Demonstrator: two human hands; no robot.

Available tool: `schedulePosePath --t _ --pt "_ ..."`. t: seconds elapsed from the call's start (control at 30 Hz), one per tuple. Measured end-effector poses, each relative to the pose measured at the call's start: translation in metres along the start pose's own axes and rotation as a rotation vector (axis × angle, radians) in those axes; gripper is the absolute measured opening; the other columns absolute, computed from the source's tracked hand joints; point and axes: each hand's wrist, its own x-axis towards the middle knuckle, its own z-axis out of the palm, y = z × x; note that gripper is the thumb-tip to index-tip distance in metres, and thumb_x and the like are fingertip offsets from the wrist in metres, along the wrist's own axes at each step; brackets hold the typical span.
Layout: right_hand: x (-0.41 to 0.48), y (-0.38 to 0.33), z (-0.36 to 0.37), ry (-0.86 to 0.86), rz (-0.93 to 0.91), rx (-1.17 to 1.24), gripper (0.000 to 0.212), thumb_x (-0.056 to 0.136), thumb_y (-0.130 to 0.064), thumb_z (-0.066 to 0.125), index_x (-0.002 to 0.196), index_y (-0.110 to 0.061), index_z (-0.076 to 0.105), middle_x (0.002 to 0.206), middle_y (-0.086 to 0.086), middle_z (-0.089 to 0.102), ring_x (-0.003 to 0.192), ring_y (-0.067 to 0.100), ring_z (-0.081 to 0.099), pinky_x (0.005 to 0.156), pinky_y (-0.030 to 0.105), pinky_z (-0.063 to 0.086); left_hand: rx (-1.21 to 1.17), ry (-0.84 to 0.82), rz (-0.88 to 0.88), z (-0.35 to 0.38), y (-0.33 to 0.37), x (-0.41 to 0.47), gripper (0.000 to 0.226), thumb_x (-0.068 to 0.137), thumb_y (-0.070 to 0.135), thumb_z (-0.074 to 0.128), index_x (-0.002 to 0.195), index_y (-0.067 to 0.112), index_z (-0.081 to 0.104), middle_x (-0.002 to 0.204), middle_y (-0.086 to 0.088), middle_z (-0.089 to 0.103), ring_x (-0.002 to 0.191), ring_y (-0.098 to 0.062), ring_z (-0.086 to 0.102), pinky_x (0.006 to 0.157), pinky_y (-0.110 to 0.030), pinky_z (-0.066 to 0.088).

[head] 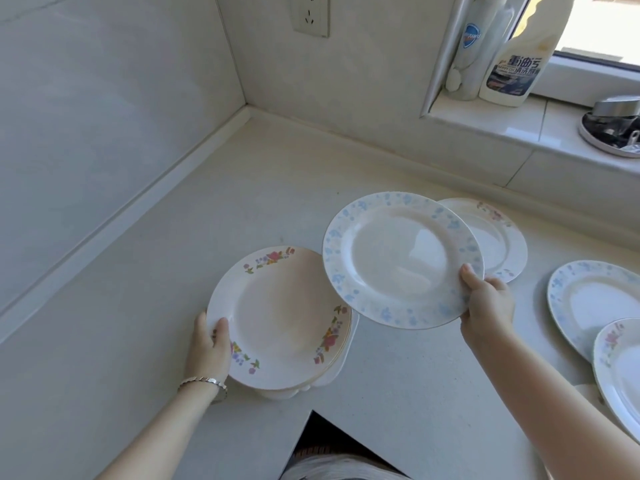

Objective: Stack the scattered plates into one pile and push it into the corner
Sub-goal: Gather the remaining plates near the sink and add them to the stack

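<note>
A small pile of plates point(280, 317), topped by a cream plate with pink and purple flowers, rests on the white counter point(138, 306). My left hand point(211, 344) grips the pile's left rim, thumb on top. My right hand point(485, 306) holds a blue-speckled plate point(398, 261) by its right rim, lifted and overlapping the pile's right edge. Behind it a floral plate point(498, 237) lies flat on the counter. At the right edge lie another blue-speckled plate point(595, 299) and a floral plate point(623, 368) overlapping it.
The counter's corner point(247, 109) lies at the back, where two tiled walls meet. A window sill point(502, 129) at the right carries two cleaner bottles point(512, 64) and a dark dish point(613, 129). A notch in the counter's front edge point(311, 414) opens below the pile.
</note>
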Motion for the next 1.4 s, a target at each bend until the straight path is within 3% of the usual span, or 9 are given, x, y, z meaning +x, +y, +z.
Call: schedulePosePath --t 0.1,0.23,0.53,0.7,0.83,0.93,1.07,1.27,1.4 --pt "-0.007 0.004 0.004 -0.068 -0.027 -0.103 0.026 0.087 -0.015 0.061 0.066 -0.014 0.044 0.069 0.003 0.054 0.06 0.014 0.052 0.051 0.024 0.045 -0.31 0.045 -0.052 0.011 0.001 -0.004 0.044 0.098 0.023 0.033 0.141 0.024 0.033 0.117 -0.011 0.058 0.084 -0.023 0.055 0.082 -0.031 0.042" --pt "-0.019 0.023 0.018 -0.137 -0.016 -0.226 0.03 0.085 -0.014 0.062 0.064 -0.014 0.041 0.065 0.005 0.05 0.056 0.018 0.048 0.051 0.029 0.04 -0.431 0.097 -0.062 0.013 0.0 -0.003 0.044 0.098 0.02 0.033 0.141 0.025 0.036 0.143 0.001 0.046 0.112 -0.013 0.048 0.094 -0.025 0.035" --pt "-0.05 0.056 0.044 -0.273 -0.065 -0.408 0.024 0.087 -0.023 0.058 0.069 -0.017 0.044 0.07 0.003 0.055 0.059 0.019 0.052 0.052 0.028 0.039 -0.484 0.063 -0.095 0.012 -0.003 0.002 0.043 0.098 0.02 0.033 0.14 0.027 0.037 0.14 -0.002 0.048 0.123 -0.024 0.05 0.104 -0.042 0.041" --pt "-0.06 0.071 0.054 -0.278 -0.302 -0.695 0.024 0.089 -0.031 0.054 0.085 -0.008 0.054 0.081 0.001 0.052 0.073 0.02 0.051 0.062 0.031 0.039 -0.564 0.037 -0.08 0.01 -0.002 0.001 0.043 0.099 0.017 0.031 0.141 0.025 0.035 0.144 0.002 0.043 0.123 -0.015 0.045 0.096 -0.026 0.034" --pt "-0.065 0.086 0.065 -0.278 -0.355 -0.79 0.032 0.088 -0.035 0.055 0.106 -0.009 0.06 0.11 0.0 0.052 0.097 0.018 0.053 0.085 0.034 0.045 -0.711 -0.041 -0.127 0.008 -0.001 0.005 0.045 0.099 0.031 0.029 0.144 0.027 0.031 0.145 0.002 0.042 0.131 -0.017 0.042 0.106 -0.033 0.035" --pt "-0.071 0.096 0.071 -0.297 -0.381 -0.86 0.036 0.088 -0.038 0.054 0.112 -0.011 0.06 0.116 0.002 0.057 0.105 0.022 0.056 0.086 0.037 0.048 -0.738 -0.117 -0.131 0.006 -0.003 0.008 0.044 0.096 0.041 0.029 0.136 0.029 0.043 0.137 0.003 0.052 0.127 -0.016 0.047 0.103 -0.033 0.039" --pt "-0.077 0.104 0.079 -0.34 -0.363 -0.808 0.034 0.091 -0.038 0.047 0.12 -0.022 0.053 0.114 0.002 0.064 0.107 0.023 0.058 0.086 0.039 0.048 -0.602 -0.078 -0.046 0.006 -0.004 0.008 0.041 0.1 0.026 0.029 0.138 0.017 0.04 0.142 -0.004 0.046 0.126 -0.017 0.046 0.108 -0.035 0.035" --pt "-0.064 0.091 0.079 -0.595 -0.186 -0.76 0.039 0.093 -0.031 0.045 0.132 -0.024 0.044 0.124 0.005 0.051 0.111 0.022 0.054 0.098 0.04 0.044 -0.192 0.08 -0.025 0.001 0.0 0.007 0.042 0.097 0.02 0.036 0.138 0.007 0.038 0.137 -0.014 0.05 0.121 -0.028 0.05 0.091 -0.03 0.037" --pt "-0.039 0.059 0.045 -0.69 -0.078 -0.848 0.025 0.094 -0.032 0.044 0.107 -0.017 0.061 0.095 -0.004 0.064 0.09 0.015 0.061 0.087 0.033 0.046 -0.033 0.223 0.404 0.004 0.045 -0.015 0.045 0.09 -0.005 0.045 0.132 -0.013 0.034 0.139 -0.029 0.037 0.133 -0.038 0.033 0.107 -0.026 0.022"
